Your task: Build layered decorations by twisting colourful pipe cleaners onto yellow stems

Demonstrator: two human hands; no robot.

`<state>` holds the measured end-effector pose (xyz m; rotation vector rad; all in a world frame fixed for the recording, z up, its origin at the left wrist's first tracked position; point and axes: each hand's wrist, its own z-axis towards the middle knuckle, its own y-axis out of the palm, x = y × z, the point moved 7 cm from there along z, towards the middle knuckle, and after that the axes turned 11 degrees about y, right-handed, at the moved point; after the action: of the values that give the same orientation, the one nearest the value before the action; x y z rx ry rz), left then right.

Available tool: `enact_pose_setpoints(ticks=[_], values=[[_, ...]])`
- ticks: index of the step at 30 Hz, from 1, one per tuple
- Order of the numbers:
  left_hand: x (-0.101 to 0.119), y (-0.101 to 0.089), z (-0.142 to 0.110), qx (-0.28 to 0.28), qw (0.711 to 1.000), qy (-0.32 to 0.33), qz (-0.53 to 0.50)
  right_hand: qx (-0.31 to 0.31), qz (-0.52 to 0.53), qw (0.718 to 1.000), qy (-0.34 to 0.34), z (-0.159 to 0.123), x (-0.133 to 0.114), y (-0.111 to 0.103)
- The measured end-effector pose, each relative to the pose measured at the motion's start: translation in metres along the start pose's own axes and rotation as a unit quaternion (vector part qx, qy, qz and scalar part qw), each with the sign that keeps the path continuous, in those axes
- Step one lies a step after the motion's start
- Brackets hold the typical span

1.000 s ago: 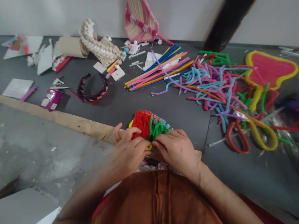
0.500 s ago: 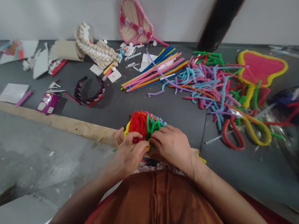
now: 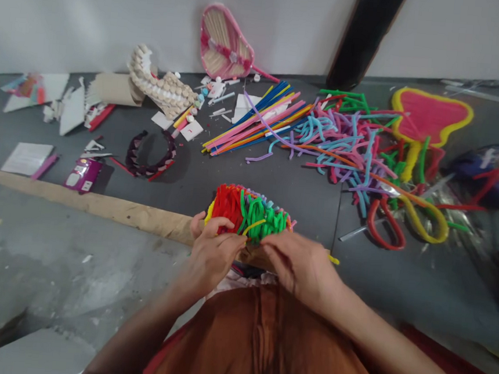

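A piece covered with rows of bent pipe cleaners (image 3: 230,204), red on the left and green on the right with a yellow left edge, lies at the table's front edge. My left hand (image 3: 211,253) is closed on its lower left side, with thumb and fingertips pinched at the lower edge. A yellow pipe cleaner (image 3: 255,226) sticks up beside those fingertips, over the green loops. My right hand (image 3: 306,265) is at the lower right, its thumb and fingers pinched together close to the green part. What sits between the right fingertips is too small to make out.
Loose pipe cleaners (image 3: 337,130) are heaped at centre right, near a pink and yellow fan shape (image 3: 430,118). Behind stands a pink-rimmed fan (image 3: 224,45). A dark headband (image 3: 150,155), a purple packet (image 3: 82,175) and paper scraps lie left. Brown paper strip (image 3: 112,209) runs along the edge.
My right hand has drawn back to the right and down, uncovering more green loops. The yellow pipe cleaner now shows upright over them. My left hand stays on the piece.
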<state>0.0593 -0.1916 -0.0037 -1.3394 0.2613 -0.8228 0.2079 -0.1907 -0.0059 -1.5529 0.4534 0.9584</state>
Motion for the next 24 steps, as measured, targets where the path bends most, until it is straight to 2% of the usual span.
enact_pose_setpoints(ticks=[2, 5, 8, 10, 14, 16, 18, 19, 22, 24], values=[[0.001, -0.002, 0.002, 0.001, 1.000, -0.003, 0.005, -0.097, 0.034, 0.995, 0.015, -0.013, 0.003, 0.025], [0.001, -0.005, 0.006, 0.008, 1.000, -0.020, 0.001, -0.108, 0.082, 0.988, 0.070, -0.020, 0.012, 0.047], [0.001, -0.008, 0.012, 0.008, 0.998, -0.058, -0.006, -0.091, 0.219, 0.966, 0.106, -0.020, 0.015, 0.057], [0.002, -0.011, 0.016, 0.001, 0.996, -0.089, -0.003, -0.086, 0.339, 0.928, 0.129, -0.021, 0.017, 0.061], [0.004, -0.012, 0.023, -0.022, 0.992, -0.122, 0.002, -0.112, 0.534, 0.816, 0.193, -0.024, 0.019, 0.077], [0.004, -0.012, 0.025, -0.035, 0.991, -0.127, -0.001, -0.127, 0.568, 0.788, 0.203, -0.024, 0.018, 0.081], [0.004, -0.012, 0.025, -0.042, 0.991, -0.123, -0.007, -0.146, 0.549, 0.798, 0.201, -0.022, 0.016, 0.081], [0.003, -0.012, 0.025, -0.044, 0.992, -0.119, -0.011, -0.152, 0.517, 0.818, 0.199, -0.021, 0.015, 0.079], [0.003, -0.010, 0.023, -0.035, 0.994, -0.100, -0.016, -0.134, 0.349, 0.910, 0.181, -0.016, 0.013, 0.065], [0.004, -0.011, 0.021, -0.007, 0.997, -0.082, -0.016, -0.113, 0.241, 0.949, 0.168, -0.014, 0.011, 0.054]])
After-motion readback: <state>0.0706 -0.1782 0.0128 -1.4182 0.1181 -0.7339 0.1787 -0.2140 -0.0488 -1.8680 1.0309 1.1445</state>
